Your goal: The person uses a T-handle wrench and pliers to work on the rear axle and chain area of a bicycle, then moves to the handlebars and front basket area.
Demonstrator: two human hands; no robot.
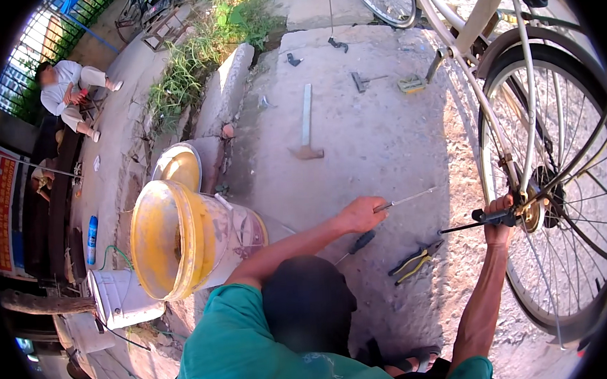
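You see: two hands (pixel 364 214) | two bicycle wheels (pixel 550 182) | one light-handled hammer (pixel 307 124) | one pair of pliers (pixel 421 255) | one screwdriver (pixel 361 242) on the ground | one metal rod (pixel 410 199) | one yellow-rimmed bucket (pixel 216 228) | one blue can (pixel 92 240)

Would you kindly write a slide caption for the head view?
Left hand holding a slim metal tool, right hand gripping a dark part beside a bicycle wheel.

Red sign (pixel 1 209) | large pale characters | smaller rows beside, illegible

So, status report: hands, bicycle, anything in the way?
Left hand gripping slim metal tool. Right hand around dark piece beside bicycle wheel. Pliers lying on ground close by.
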